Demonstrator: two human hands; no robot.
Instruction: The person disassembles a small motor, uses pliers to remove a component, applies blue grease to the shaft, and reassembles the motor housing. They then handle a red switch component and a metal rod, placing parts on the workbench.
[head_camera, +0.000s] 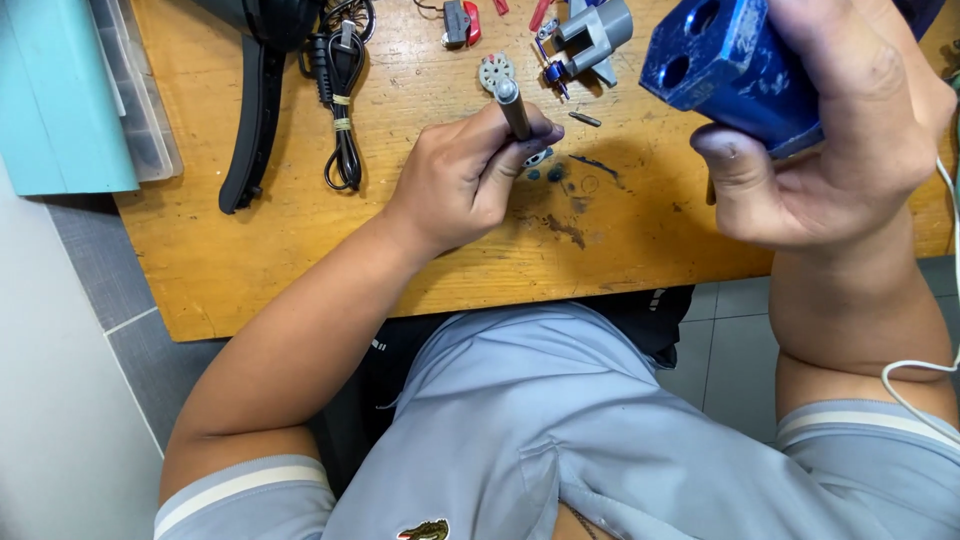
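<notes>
My left hand rests on the wooden table and is closed around a thin grey tool, whose tip points away from me toward a small round grey disc. My right hand is raised above the table's right side and grips a blue block with two round holes in its face. A few small dark parts lie on the wood just beside my left hand's fingers.
A coiled black power cable and a long black curved piece lie at the back left. A teal box and a clear plastic case stand at the left edge. A grey part, a red-black switch and a small screw lie farther back. A white wire hangs by my right arm.
</notes>
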